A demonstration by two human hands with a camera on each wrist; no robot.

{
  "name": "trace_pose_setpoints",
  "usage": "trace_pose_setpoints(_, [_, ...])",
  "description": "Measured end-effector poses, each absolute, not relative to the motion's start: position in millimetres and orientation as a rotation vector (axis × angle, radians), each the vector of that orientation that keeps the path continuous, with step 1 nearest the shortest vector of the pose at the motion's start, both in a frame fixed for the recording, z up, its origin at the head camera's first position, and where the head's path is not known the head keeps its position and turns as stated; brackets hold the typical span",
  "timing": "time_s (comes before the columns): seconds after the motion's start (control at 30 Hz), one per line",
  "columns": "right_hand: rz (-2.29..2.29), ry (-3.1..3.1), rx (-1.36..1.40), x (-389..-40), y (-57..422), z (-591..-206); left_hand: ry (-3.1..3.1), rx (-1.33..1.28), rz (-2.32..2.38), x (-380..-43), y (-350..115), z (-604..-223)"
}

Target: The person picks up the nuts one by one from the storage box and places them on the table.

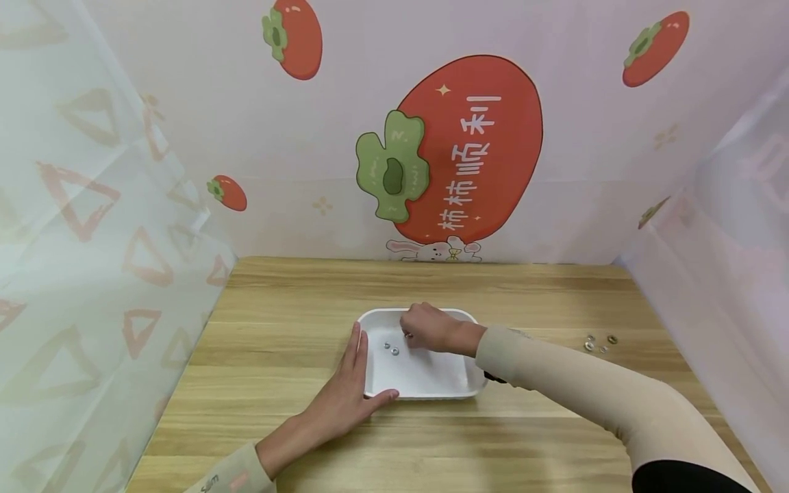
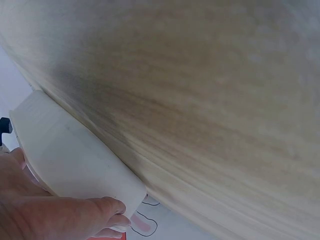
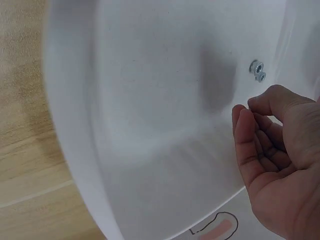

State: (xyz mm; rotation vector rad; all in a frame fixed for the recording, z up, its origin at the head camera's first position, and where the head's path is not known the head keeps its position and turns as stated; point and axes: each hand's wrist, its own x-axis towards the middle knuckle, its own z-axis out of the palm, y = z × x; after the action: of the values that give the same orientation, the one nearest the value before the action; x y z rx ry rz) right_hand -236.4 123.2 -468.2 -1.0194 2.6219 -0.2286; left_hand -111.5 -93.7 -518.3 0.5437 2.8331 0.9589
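A shallow white tray [image 1: 425, 394] stands on the wooden table. My left hand [image 1: 345, 397] grips its left end, with the fingers along the outer side wall and the thumb over the front rim. In the left wrist view, the left hand [image 2: 60, 210] lies against the tray's outer wall [image 2: 80, 155]. My right hand [image 1: 431, 329] is over the inside of the tray. Seen from the right wrist, the right hand [image 3: 280, 155] has its thumb and fingertips drawn together, and no object shows between them. Two small metal nuts [image 3: 257, 67] lie close together on the tray floor, near the right fingertips.
Several small metal pieces [image 1: 589, 346] lie on the table to the right, beyond the right forearm. Printed cloth walls [image 1: 296, 219] enclose the wooden table [image 1: 277, 308] at the back and both sides. My right sleeve [image 1: 573, 370] crosses over the table's right part.
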Motion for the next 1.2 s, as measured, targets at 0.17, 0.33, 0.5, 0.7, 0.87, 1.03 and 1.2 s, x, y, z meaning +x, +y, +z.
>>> trace_pose_setpoints(0.17, [-0.376,2.644,-0.99,-234,129,-465,2.846,0.547,0.947,-111,-94,-518])
trace_pose_setpoints(0.33, [-0.55,2.654,-0.963,-233,134,-460,2.857,0.549,0.956,-111,-94,-518])
trace_pose_setpoints(0.5, [-0.665,2.693,-0.931,-231,137,-454,2.84,0.525,0.949,-112,-93,-517])
trace_pose_setpoints(0.7, [-0.806,2.751,-0.882,-230,143,-449,2.826,0.506,0.954,-113,-93,-517])
trace_pose_setpoints(0.87, [-0.983,2.765,-0.848,-228,148,-447,2.835,0.514,0.955,-113,-93,-517])
trace_pose_setpoints(1.03, [-1.15,2.732,-0.75,-224,152,-451,2.841,0.52,0.948,-112,-93,-518])
trace_pose_setpoints(1.2, [-1.286,2.706,-0.678,-219,156,-452,2.838,0.522,0.947,-112,-92,-518])
